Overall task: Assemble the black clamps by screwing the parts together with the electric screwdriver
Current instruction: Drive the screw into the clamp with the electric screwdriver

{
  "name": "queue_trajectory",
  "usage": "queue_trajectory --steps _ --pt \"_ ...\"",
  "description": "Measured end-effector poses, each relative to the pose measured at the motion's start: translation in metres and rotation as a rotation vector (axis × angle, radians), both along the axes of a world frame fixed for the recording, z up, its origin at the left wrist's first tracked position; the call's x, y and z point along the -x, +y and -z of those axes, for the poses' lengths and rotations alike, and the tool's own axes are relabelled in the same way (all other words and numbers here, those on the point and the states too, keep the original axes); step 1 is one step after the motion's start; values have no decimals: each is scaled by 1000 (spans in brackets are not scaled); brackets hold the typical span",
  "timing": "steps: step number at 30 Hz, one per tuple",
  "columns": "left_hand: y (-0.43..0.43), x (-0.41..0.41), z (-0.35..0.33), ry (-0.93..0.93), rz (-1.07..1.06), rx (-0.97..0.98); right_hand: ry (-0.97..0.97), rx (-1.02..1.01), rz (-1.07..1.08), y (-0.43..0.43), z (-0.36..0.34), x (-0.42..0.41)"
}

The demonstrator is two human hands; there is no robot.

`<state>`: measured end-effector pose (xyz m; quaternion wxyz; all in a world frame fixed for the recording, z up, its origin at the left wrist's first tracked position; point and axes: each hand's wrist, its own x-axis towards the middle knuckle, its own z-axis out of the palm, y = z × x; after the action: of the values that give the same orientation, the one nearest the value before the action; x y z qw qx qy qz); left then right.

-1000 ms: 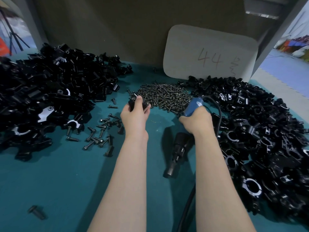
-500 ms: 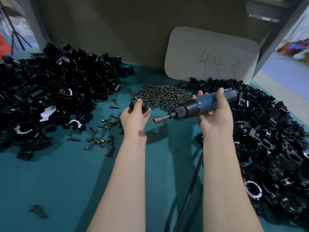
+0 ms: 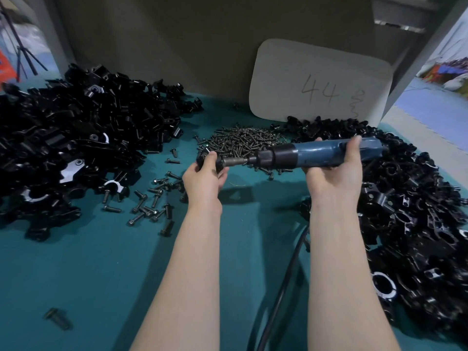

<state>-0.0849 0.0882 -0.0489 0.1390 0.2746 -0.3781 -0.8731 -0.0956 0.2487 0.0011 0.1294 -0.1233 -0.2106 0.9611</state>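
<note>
A small black clamp (image 3: 203, 156) is being pinched in the left grip (image 3: 205, 174), fingers curled round it, just above the bench (image 3: 76, 274), near side of the screw pile (image 3: 243, 140). The electric screwdriver (image 3: 311, 154) is being held horiz. in the right grip (image 3: 334, 176), fingers wrapped round its blue body, bit being set against the clamp's right side. Judged: one screw is being driven now. The left heap (image 3: 76, 138) & right heap (image 3: 405, 211) of black parts are lying untouched. Which are finished can't be told, so lots prob. remaining.
</note>
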Motion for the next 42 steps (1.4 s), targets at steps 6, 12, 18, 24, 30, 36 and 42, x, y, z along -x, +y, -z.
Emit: queue_trajectory --steps 6,12,18,24,30,36,42 --pt "0 -1 1 -19 5 51 -31 30 74 1 2 1" --pt "0 0 2 -33 -1 93 -52 -9 105 -3 5 1" --pt "2 2 7 -41 -6 222 -25 -45 94 -1 4 3" --pt "4 2 9 -35 0 335 -51 -194 152 -12 3 2" --pt "6 2 7 -32 22 409 -60 -217 142 -16 3 0" --pt "5 1 8 -46 5 494 -28 -238 159 -22 2 -2" --pt "7 1 7 -27 -11 477 39 -286 217 -29 0 -3"
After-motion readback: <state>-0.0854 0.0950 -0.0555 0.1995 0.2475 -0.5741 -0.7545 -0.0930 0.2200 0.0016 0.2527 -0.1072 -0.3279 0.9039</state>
